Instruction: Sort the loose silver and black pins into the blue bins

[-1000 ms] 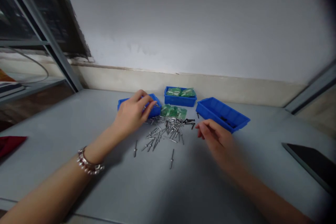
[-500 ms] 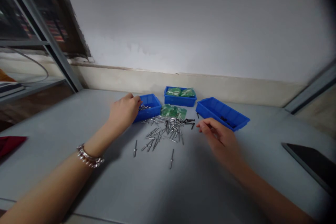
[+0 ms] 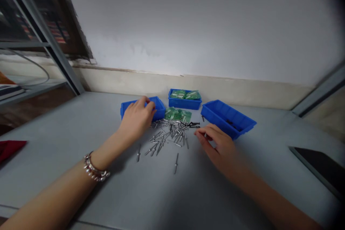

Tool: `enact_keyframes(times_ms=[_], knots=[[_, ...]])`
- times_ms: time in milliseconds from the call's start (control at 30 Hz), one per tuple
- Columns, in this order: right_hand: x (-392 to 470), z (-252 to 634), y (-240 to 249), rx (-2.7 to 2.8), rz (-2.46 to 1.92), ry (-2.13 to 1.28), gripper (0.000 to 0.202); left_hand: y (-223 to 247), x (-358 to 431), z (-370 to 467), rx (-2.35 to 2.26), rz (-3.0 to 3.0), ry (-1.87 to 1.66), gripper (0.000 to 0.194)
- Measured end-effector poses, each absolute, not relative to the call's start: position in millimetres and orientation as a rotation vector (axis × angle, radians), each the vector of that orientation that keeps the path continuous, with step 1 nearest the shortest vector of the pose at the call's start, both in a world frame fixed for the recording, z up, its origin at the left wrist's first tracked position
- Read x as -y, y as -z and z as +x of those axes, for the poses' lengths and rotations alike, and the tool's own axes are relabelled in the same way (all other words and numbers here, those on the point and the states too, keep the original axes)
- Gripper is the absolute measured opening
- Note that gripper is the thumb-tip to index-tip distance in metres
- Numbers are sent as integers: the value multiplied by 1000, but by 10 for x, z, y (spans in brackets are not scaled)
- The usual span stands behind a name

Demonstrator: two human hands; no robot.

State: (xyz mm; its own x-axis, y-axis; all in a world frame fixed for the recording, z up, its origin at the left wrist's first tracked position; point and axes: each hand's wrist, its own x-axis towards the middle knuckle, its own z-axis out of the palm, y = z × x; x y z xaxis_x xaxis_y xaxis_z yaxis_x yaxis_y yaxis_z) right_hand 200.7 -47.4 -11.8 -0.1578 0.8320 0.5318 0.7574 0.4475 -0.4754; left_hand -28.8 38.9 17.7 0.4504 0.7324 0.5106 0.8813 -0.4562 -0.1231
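Note:
My left hand [image 3: 138, 116] hovers over the near side of the left blue bin [image 3: 159, 109], its fingers curled downward. Whatever lies between those fingertips is hidden. Silver pop rivets [image 3: 176, 131] lie in a loose pile on the table in front of the bins. My right hand [image 3: 218, 143] is closed in a pinch at the right edge of the pile, beside a few small black screws [image 3: 194, 124]. I cannot make out what its fingertips hold. A right blue bin [image 3: 229, 116] behind this hand has some dark pieces inside.
Green packets fill a middle blue bin [image 3: 185, 105] by the wall, and another green packet [image 3: 178, 115] lies before it. Single rivets [image 3: 176, 163] lie nearer me. A dark tablet-like device [image 3: 318, 169] rests at right, a red cloth [image 3: 10, 149] at left.
My left hand has moved right, from the left bin's outer end toward the pile, now covering the bin's contents. My right hand has shifted slightly left, to the black screws.

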Motion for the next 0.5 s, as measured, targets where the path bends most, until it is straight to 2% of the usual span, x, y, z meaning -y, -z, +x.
enact_keyframes(times_ms=[200, 367, 500], knots=[[370, 2061, 184, 2011, -1427, 11, 19, -112, -194, -104, 965, -2652, 468, 21], [239, 2165, 264, 2088, -1597, 147, 34, -48, -67, -22, 809, -2810, 441, 21], [186, 2196, 327, 2172, -1763, 69, 41, -51, -45, -8, 805, -2826, 407, 22]])
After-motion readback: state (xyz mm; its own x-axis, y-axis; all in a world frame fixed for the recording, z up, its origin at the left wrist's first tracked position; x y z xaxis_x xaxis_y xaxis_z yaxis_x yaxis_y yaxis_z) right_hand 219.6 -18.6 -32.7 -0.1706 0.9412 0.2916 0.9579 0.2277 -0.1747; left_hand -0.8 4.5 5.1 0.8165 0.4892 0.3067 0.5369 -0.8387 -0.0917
